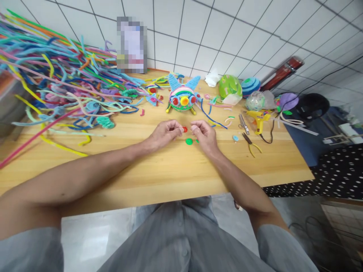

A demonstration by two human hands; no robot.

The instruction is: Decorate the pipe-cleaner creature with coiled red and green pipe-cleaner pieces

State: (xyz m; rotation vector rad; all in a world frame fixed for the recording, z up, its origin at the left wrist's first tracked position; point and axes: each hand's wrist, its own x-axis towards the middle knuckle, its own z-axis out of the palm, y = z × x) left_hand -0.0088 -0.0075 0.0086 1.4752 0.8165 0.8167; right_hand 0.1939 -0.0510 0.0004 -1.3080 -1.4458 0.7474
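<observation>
A small red coil, perhaps of pipe cleaner (185, 129), is pinched between the thumb and fingers of my left hand (169, 133) above the wooden table. Close by on the right, my right hand (203, 133) has its thumb and forefinger together; whatever it may hold is too small to make out. Below and between both hands lies a green disc (189, 141), with a bit of green showing beside the right hand. Behind them stands a colourful figure (183, 99) with blue pointed ears, red and yellow round pieces and short legs.
A large heap of pipe cleaners (70, 87) covers the left side. On the right lie pliers (251, 144), scissors (243, 124), a yellow glue gun (258, 121) with a cord and a light blue piece (235, 138). A green ball (230, 87) sits near the tiled wall.
</observation>
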